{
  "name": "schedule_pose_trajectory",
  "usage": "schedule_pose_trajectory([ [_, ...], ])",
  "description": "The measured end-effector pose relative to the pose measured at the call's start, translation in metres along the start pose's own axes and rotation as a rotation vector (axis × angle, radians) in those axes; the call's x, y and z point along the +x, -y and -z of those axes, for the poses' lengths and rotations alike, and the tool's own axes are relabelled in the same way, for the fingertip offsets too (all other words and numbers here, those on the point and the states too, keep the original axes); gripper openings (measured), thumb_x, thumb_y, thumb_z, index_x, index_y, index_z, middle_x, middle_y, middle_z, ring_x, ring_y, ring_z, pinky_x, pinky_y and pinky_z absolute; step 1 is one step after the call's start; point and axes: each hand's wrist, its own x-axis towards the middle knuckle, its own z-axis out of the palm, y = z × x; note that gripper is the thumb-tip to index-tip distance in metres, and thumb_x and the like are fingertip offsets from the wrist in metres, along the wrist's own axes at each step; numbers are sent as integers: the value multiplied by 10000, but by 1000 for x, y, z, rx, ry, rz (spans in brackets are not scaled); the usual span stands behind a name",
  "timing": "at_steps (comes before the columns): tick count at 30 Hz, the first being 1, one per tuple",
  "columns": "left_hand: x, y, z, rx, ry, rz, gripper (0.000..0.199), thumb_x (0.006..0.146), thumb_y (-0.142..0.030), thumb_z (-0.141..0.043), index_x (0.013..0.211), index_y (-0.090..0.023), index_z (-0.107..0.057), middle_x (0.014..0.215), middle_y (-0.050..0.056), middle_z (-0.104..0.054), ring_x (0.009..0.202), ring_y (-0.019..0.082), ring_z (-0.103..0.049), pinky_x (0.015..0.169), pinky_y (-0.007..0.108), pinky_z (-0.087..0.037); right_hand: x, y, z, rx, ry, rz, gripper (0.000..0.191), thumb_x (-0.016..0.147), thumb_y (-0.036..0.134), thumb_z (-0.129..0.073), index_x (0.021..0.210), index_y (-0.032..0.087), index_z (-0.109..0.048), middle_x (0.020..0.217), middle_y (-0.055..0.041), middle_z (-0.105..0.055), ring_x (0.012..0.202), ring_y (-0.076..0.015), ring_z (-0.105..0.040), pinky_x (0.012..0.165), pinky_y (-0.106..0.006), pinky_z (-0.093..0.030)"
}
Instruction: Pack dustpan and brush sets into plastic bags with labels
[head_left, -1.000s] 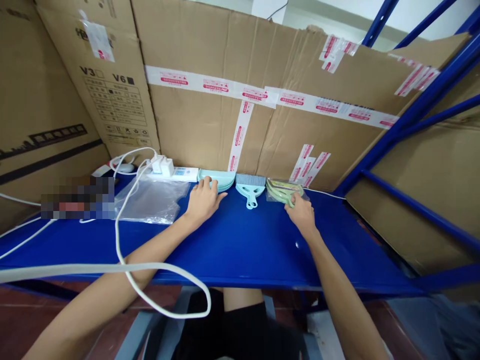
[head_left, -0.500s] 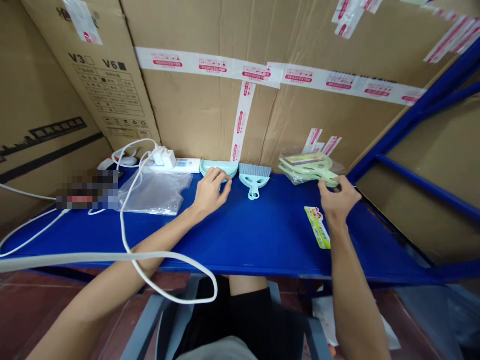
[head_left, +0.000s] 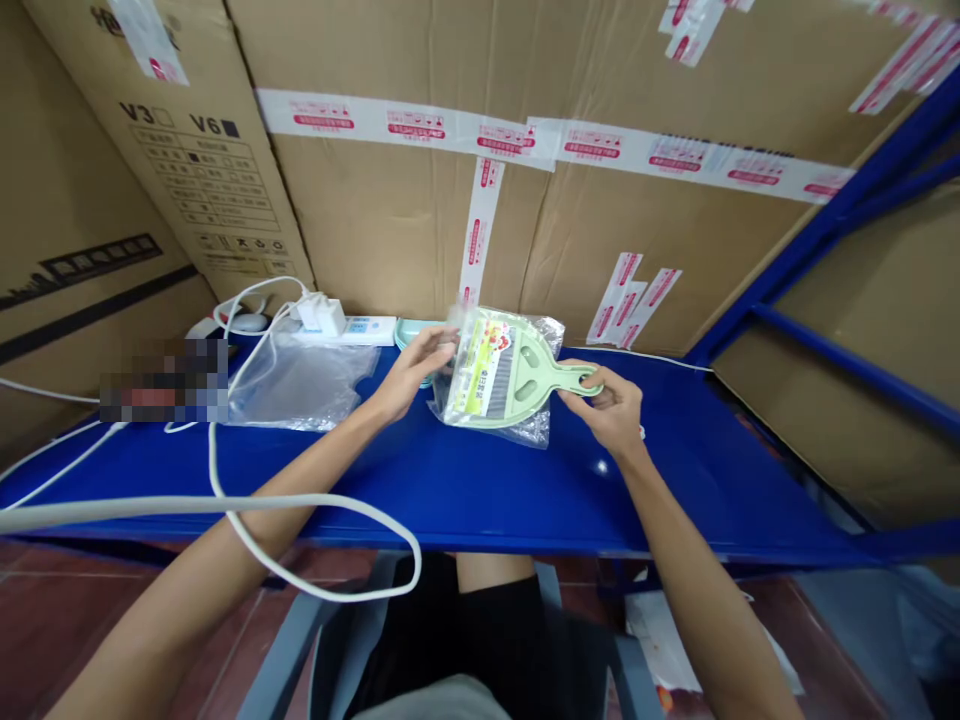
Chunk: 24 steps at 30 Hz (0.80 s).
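Observation:
My right hand (head_left: 609, 405) pinches the handle of a light green brush and dustpan set (head_left: 536, 375), holding it sideways above the table. A clear plastic bag (head_left: 536, 432) covers its wide end, along with a yellow-green printed card (head_left: 482, 365) and grey bristles. My left hand (head_left: 416, 372) is at the bag's left edge, fingers stretched out and slightly apart; whether they touch the plastic is unclear. Partly hidden behind that hand are light blue dustpans (head_left: 409, 330). The light blue brush is out of sight behind the green set.
A clear plastic bag (head_left: 300, 385) lies flat on the blue table (head_left: 480, 500). Behind it stand a white power strip (head_left: 371, 330) and plugged-in adapter (head_left: 322, 317). A white cable (head_left: 322, 500) loops in front of my left forearm. Cardboard (head_left: 390, 220) walls the back; a blue frame (head_left: 840, 370) borders the right.
My right hand has brought the green brush and dustpan set from the back right to the middle, in front of the blue brush. My left hand has shifted slightly left, its fingers straighter.

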Motion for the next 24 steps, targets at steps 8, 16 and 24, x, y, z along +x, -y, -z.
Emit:
schedule_pose_trajectory([
  [8,0,1,-4,150,-106,92,491,810,-437,-847,1193,-211,-639,1169,76,-699,1053,250,-655,817,346,-518,-1,-2,-1,95,-53,-4,328,767,223,-902,767,239,-575,1137,-92,-817,1014,-252,-792,842,-365,-659],
  [16,-5,-6,-11,-58,50,301,498,759,-355,-862,1185,-184,-670,1040,75,-762,986,268,-698,870,381,-485,1,5,2,50,-82,-58,394,679,257,-960,724,235,-570,1114,-100,-821,981,-270,-795,782,-360,-666],
  [24,-6,-2,-13,-117,23,238,451,833,-569,-838,1010,-167,-733,960,72,-751,877,223,-678,802,340,-485,0,-5,7,71,-96,-60,374,677,293,-974,746,250,-608,1098,-70,-820,987,-279,-796,775,-395,-684],
])
